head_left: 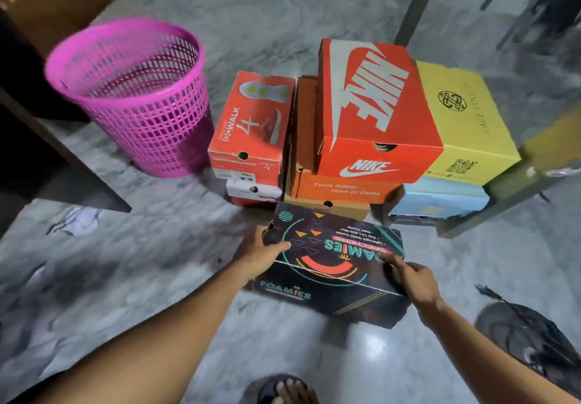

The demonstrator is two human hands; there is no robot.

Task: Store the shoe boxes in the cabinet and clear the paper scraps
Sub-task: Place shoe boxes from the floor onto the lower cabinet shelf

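Head view: left hand (pixel 262 254), right hand (pixel 415 282) grip black "Foamies" box (pixel 330 265); Nike box (pixel 374 111) behind.

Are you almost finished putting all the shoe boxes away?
Not nearly. Nothing looks put away yet. Both hands, left hand and right hand, grip the black box. Still stacked on the floor: the red Nike box, the yellow box, the Go Walk box, the orange box and the blue box. A crumpled paper scrap lies near the pink bin.
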